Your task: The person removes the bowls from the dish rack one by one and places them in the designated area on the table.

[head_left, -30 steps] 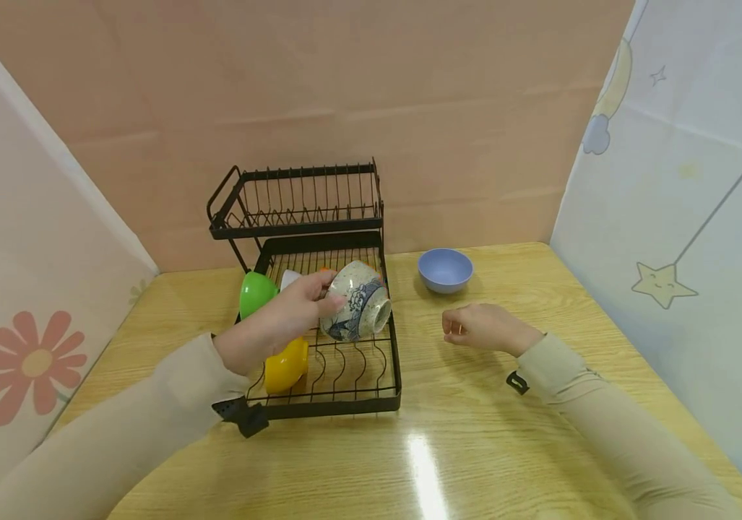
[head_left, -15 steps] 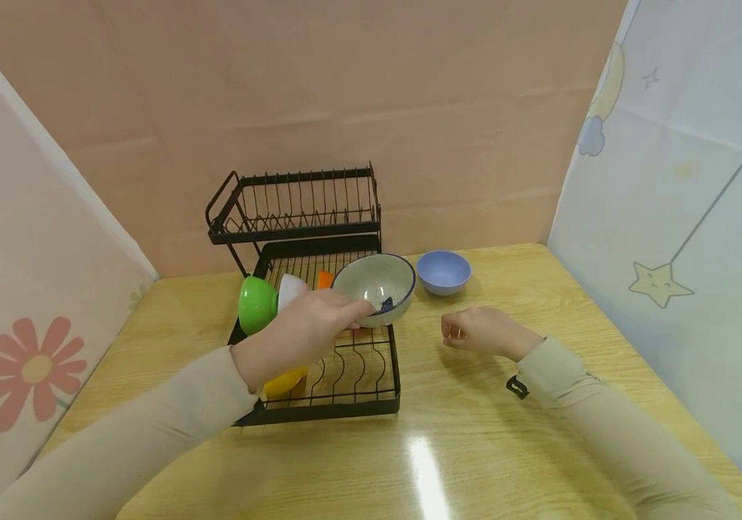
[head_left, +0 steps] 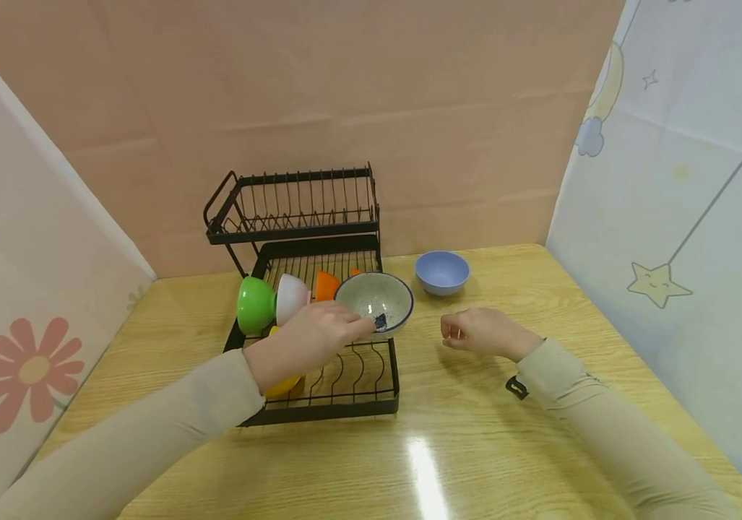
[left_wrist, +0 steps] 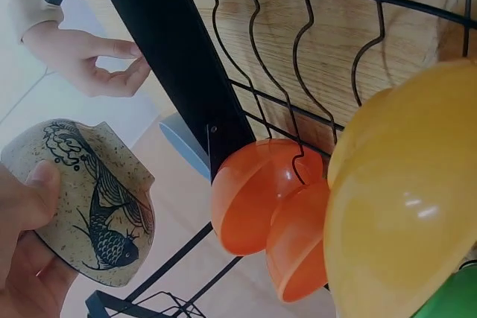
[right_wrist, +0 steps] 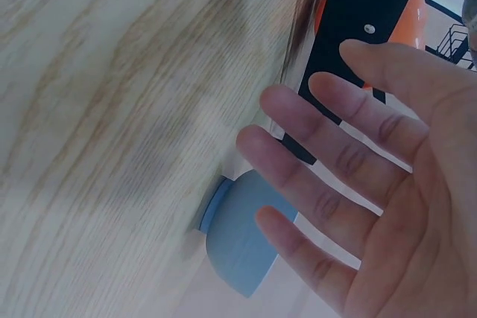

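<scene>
My left hand pinches the rim of a speckled ceramic bowl with a blue rim and faces its opening up toward me. The bowl is over the right side of a black dish rack. In the left wrist view, a dark fish pattern shows on the bowl's outside, with the thumb against it. My right hand is held over the table to the right of the rack, fingers loosely bent, holding nothing. A blue bowl sits upright on the table beyond it.
Bowls stand on edge in the rack's lower tier: green, white, orange and yellow. The upper tier rises behind them. A pink wall closes off the back of the table.
My left hand has turned the ceramic bowl from showing its base on the right to showing its inside, then lowered it slightly. The right hand has barely moved.
</scene>
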A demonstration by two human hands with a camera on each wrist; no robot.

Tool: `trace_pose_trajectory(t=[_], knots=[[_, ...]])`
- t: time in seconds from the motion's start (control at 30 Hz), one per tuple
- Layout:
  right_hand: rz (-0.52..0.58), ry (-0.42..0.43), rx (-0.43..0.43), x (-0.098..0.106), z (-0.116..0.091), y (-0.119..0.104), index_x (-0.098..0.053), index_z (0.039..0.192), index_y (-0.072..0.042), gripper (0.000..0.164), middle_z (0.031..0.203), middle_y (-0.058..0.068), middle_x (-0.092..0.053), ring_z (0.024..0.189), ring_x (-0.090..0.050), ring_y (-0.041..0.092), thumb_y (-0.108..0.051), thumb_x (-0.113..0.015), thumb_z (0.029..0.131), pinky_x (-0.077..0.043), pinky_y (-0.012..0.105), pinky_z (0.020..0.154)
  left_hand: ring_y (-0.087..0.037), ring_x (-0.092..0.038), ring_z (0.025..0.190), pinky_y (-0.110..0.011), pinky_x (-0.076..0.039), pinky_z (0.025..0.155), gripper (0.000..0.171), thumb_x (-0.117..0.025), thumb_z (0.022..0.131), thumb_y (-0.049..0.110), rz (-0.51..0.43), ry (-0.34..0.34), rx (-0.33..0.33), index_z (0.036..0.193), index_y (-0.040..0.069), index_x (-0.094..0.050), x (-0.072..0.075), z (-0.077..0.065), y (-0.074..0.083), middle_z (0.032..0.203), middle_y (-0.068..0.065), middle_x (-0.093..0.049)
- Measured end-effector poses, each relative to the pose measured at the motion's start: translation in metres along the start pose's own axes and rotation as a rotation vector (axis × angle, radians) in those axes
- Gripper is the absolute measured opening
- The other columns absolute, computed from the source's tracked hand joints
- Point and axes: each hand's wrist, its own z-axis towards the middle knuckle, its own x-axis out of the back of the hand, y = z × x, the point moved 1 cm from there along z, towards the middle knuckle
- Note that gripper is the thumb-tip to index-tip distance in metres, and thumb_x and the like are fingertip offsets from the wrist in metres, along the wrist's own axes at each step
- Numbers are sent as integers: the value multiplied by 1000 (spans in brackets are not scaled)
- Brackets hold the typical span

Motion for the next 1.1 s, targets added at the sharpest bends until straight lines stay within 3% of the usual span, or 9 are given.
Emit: trace_pose_trajectory(t=[0.5,0.7,0.83,0.97,1.1], knots=[[-7,15,20,5,2,-7,-62,87,-23,7,78,-13,-63,69,-57,2,-26,-66,91,-48,26,61,-13,-67,77,-27,-56,73,28,-73,81,-4,-11,-17,17,100,14,-62,-3,-4,-3,92,4,-74],[17,50,34,19,3,-11,-63,90,-20,4,82,-11,-64,74,-60,5,-23,-64,93,-50,28,65,-15,-70,86,-29,-57,78,29,-73,82,-2,-15,-35,26,104,15,-63,-4,-4,-5,98,3,-74],[36,132,51,38,6,-15,-63,92,-18,5,84,-10,-67,79,-64,7,-23,-64,94,-53,32,70,-15,-70,87,-30,-57,79,30,-73,82,-1,-13,-35,28,105,15,-63,-4,-3,-5,99,3,-74],[38,264,94,62,7,-26,-64,93,-19,8,86,-9,-67,81,-65,9,-26,-64,94,-54,33,70,-15,-70,87,-29,-57,79,30,-74,82,0,-12,-21,22,105,15,-62,-4,-3,-4,98,3,-74],[60,418,241,81,9,-45,-65,102,-14,19,98,-3,-68,92,-64,12,-25,-71,89,-54,34,79,-15,-70,86,-30,-57,79,28,-74,82,3,-11,-15,19,104,15,-62,-4,-3,-4,97,3,-74]])
